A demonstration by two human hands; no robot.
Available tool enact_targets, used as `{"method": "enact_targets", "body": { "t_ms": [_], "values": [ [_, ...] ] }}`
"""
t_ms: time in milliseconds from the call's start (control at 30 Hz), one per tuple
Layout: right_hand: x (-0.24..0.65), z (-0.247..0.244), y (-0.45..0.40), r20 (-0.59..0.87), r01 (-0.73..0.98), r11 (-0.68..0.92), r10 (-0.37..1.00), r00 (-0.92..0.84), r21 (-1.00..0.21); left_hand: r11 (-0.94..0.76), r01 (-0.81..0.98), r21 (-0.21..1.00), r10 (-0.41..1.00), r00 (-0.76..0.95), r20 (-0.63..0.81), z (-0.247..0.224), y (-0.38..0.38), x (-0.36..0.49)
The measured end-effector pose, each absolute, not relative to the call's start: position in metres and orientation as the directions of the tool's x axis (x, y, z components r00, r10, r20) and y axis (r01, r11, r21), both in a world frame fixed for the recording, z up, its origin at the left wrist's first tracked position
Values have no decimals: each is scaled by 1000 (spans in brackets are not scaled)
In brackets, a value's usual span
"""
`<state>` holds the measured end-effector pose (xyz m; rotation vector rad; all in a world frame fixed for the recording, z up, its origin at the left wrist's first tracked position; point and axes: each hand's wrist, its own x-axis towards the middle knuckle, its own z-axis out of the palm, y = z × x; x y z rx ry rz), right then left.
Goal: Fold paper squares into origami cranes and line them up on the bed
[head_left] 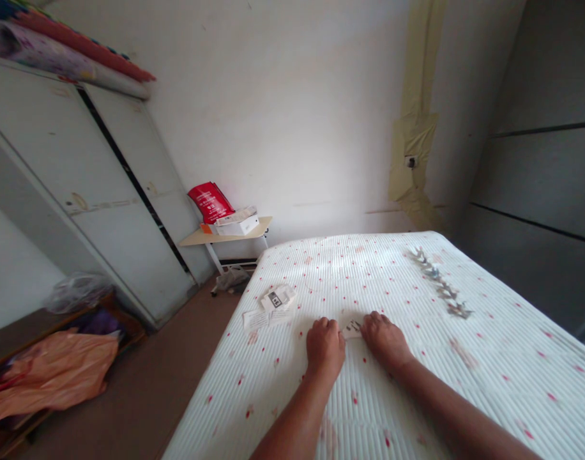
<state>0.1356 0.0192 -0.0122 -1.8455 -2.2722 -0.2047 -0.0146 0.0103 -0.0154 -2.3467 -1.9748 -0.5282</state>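
Note:
A small piece of printed paper (352, 329) lies between my two hands, low over the mattress (369, 396). My left hand (325, 345) grips its left edge with the fingers curled in. On the opposite edge, my right hand (383, 337) has its fingers closed over the paper. Both sets of fingertips are partly hidden. Beyond my left hand sits a small stack of printed paper pieces (277, 298), with a flat printed strip (266, 321) beside it. To the right, several folded paper figures (440, 284) stand in a slanting row.
Past the mattress's far left corner, a small table (197, 238) bears a red bag (211, 203) and a white box (239, 225). Grey cabinets (115, 160) stand at left, near an orange plastic bag (53, 374). A wall socket (411, 161) is ahead.

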Motion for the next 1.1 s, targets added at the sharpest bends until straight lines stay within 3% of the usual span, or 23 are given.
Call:
{"method": "enact_targets", "body": {
  "t_ms": [200, 433, 800, 1100],
  "values": [
    [134, -7, 19, 198, 984, 176, 965, -172, 1, -223, 950, 220, 946, 156, 285, -14, 8, -16],
    [134, -6, 19, 184, 990, 132, 975, -121, -48, -382, 898, 220, 897, 303, 321, -12, 7, -17],
    [148, -4, 26, 98, 921, 69, 995, -34, -384, -575, 811, 102, 790, 519, 327, -13, 4, -19],
    [127, 5, 19, 75, 948, -32, 995, 58, -315, -561, 825, 70, 792, 510, 336, -16, 4, -20]
  ]
}}
